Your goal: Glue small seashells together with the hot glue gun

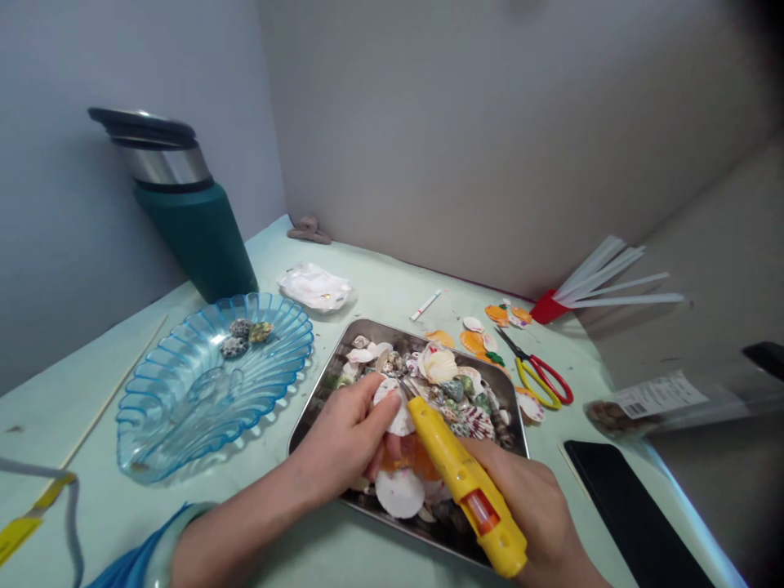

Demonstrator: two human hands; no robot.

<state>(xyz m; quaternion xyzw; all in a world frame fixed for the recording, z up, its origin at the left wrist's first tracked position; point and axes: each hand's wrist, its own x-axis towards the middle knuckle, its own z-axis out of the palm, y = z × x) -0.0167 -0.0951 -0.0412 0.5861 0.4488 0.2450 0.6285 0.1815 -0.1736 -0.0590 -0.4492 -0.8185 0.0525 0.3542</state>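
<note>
My left hand (343, 437) pinches a white scallop shell (397, 404) above a metal tray (318, 384) filled with several mixed seashells. My right hand (539, 510) grips a yellow glue gun (465, 482), whose metal tip touches the held shell. Under the hands lie another white shell (399, 492) and an orange one (416, 457). A blue shell-shaped glass dish (184, 408) to the left holds three small dark shells (245, 335).
A teal flask (189, 220) stands at the back left. Red-and-yellow scissors (542, 376), orange shells (483, 339), glue sticks in a red holder (600, 282) and a black phone (630, 514) lie to the right. A thin wooden stick (110, 396) lies at left.
</note>
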